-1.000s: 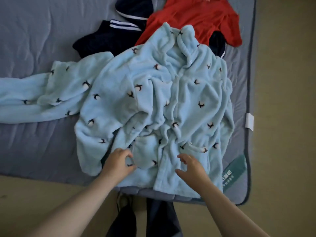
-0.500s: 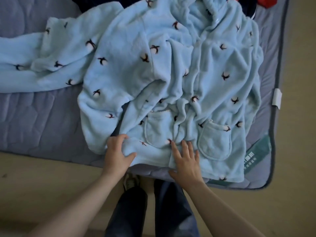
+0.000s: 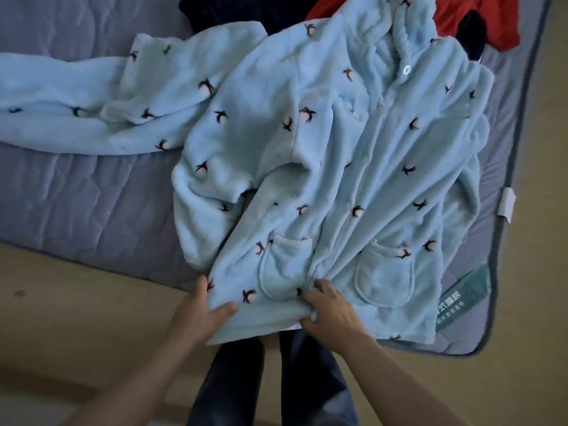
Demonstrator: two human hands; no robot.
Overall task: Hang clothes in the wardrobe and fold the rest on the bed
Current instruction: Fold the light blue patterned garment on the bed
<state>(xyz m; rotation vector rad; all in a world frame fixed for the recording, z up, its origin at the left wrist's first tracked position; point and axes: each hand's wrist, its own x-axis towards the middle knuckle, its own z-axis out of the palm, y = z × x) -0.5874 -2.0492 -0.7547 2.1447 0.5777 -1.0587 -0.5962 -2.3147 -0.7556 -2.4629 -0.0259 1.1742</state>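
Hem is where I hold the light-blue fleece pajama top (image 3: 353, 167), which lies front up and buttoned on the bed (image 3: 76, 195), overhanging its near edge. My left hand (image 3: 199, 309) grips the hem's left corner, thumb on top and fingers curled round the side. My right hand (image 3: 329, 312) pinches a bunch of fabric at the button line, roughly mid-hem. The top's long axis runs straight away from both grips, collar farthest and tilted a little to the right. One sleeve (image 3: 246, 142) is folded across the chest. The hem's right corner is unheld and nearer my right hand, so I judge that hand should shift outward before any fold toward the collar. Matching trousers (image 3: 76, 112) lie beside it, to the left.
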